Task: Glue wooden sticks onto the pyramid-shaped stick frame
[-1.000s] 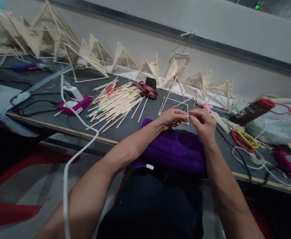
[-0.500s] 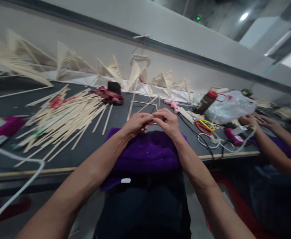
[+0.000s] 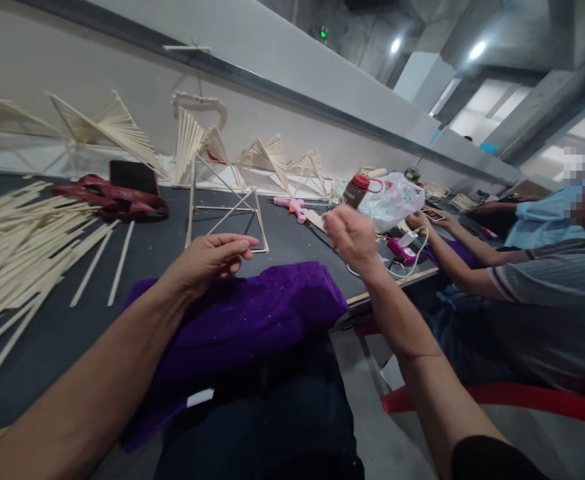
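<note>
My left hand [image 3: 217, 259] hovers over the near edge of the table, thumb and forefinger pressed together and the other fingers curled; anything between them is too small to see. Just beyond it stands a frame of thin wooden sticks [image 3: 225, 208]. My right hand [image 3: 351, 238] is raised to the right, closed like a fist, and its inside is hidden. Behind that hand are a brown bottle with a red lid [image 3: 356, 190] and a pink glue gun [image 3: 292, 206]. A folded purple cloth [image 3: 252, 300] lies below both hands, over the table edge.
Loose wooden sticks [image 3: 37, 247] are heaped at left, near a dark red lanyard [image 3: 115, 197] and a phone [image 3: 133, 175]. Twisted stick models [image 3: 265, 160] line the wall. A plastic bag [image 3: 395, 200] and magenta power strip [image 3: 403, 251] are at right, beside a co-worker's hands [image 3: 435, 220].
My hands, together over the purple cloth before, are now apart; the right one has moved away to the right. The view has turned to the right, showing more of the co-worker.
</note>
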Demonstrator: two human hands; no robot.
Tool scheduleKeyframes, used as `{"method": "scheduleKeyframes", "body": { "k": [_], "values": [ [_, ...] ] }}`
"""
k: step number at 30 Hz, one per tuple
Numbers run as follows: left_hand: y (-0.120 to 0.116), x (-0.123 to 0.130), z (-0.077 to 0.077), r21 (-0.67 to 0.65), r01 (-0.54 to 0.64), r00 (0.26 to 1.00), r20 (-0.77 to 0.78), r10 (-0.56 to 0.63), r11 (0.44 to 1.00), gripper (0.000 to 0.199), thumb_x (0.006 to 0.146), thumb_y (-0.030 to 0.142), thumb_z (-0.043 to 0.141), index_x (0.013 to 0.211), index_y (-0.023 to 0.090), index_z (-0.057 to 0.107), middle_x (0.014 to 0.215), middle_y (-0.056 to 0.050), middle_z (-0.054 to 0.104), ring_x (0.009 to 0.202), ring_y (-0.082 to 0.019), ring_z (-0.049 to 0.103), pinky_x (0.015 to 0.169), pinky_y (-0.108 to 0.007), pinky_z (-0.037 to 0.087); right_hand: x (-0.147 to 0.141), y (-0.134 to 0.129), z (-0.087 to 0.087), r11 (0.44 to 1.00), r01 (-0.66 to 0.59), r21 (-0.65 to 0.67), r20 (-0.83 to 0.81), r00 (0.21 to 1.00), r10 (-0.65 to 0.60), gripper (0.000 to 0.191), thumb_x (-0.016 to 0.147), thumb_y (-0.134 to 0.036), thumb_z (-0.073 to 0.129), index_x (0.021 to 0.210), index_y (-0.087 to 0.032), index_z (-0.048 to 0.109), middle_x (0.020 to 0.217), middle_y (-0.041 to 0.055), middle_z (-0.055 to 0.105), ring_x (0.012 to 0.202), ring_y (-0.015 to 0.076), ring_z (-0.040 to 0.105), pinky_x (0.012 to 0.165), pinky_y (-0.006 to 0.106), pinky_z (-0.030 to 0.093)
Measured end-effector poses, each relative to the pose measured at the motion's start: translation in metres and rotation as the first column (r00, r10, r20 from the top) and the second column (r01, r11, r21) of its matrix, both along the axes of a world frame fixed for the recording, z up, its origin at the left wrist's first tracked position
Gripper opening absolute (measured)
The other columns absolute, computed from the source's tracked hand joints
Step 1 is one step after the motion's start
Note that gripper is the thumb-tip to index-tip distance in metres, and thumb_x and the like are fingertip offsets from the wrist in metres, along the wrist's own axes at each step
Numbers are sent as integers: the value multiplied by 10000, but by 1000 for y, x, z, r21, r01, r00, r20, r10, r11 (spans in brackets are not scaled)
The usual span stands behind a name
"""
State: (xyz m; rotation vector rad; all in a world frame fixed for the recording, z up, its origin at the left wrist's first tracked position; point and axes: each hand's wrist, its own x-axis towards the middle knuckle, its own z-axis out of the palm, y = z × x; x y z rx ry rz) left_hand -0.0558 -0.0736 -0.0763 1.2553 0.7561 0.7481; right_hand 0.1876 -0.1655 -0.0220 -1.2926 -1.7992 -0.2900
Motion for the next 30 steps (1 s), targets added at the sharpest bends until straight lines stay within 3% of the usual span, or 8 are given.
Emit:
{"method": "scheduleKeyframes", "body": {
  "k": [4,7,9,14,19,24,28,30],
  "values": [
    [0,1,-3,-9,-17,998,-65,16,1000,344,653,375,814,903,145,758,707,-23,644,458,-39,454,383,-141,296,82,5,48,945,259,198,-28,966,-259,191,927,-375,569,870,-195,599,715,-7,584,598,102,530,627,285,459],
    [-1,3,-3,-8,-34,991,-132,33,999,357,638,403,815,897,163,761,715,-29,658,471,-52,467,408,-150,308,151,31,84,817,457,352,74,856,-511,193,882,-341,633,842,-152,639,860,33,626,717,102,569,757,314,456],
    [-3,3,-1,35,-50,978,-201,56,998,348,637,428,803,876,178,765,714,-32,666,485,-67,469,430,-164,322,195,55,97,734,608,301,109,743,-660,323,884,-417,588,788,-114,645,910,79,648,831,121,598,769,310,427],
    [-10,-2,5,313,35,902,-419,104,949,250,710,471,717,741,226,758,646,-23,650,551,-127,511,493,-202,360,279,106,85,646,763,25,156,635,-757,320,843,-329,604,634,-86,607,929,123,678,848,100,607,747,312,390],
    [-16,-5,8,479,363,892,-428,-149,799,286,786,400,646,561,226,668,589,-20,613,544,-144,539,527,-229,396,326,115,68,600,797,-64,14,602,-798,296,796,-207,651,527,-115,568,718,82,666,754,111,601,757,348,416],
    [-20,0,11,565,433,876,-449,-179,702,375,829,345,606,489,196,551,512,8,525,473,-105,477,489,-216,336,300,92,77,632,775,11,-55,631,-774,333,807,-354,664,563,-133,611,658,70,636,770,199,641,793,420,449],
    [-34,6,7,638,478,855,-497,-152,604,339,858,333,587,557,178,590,561,0,565,523,-93,493,554,-215,327,188,55,66,766,636,98,-192,767,-613,251,857,-386,632,748,-179,722,651,86,625,595,169,576,634,379,433],
    [-39,9,2,647,504,841,-518,-155,573,331,853,362,597,582,171,612,598,-18,605,561,-101,518,577,-219,329,122,28,51,900,435,-10,-231,875,-426,226,878,-456,601,853,-289,750,619,69,585,510,174,519,508,387,376]
  ]
}}
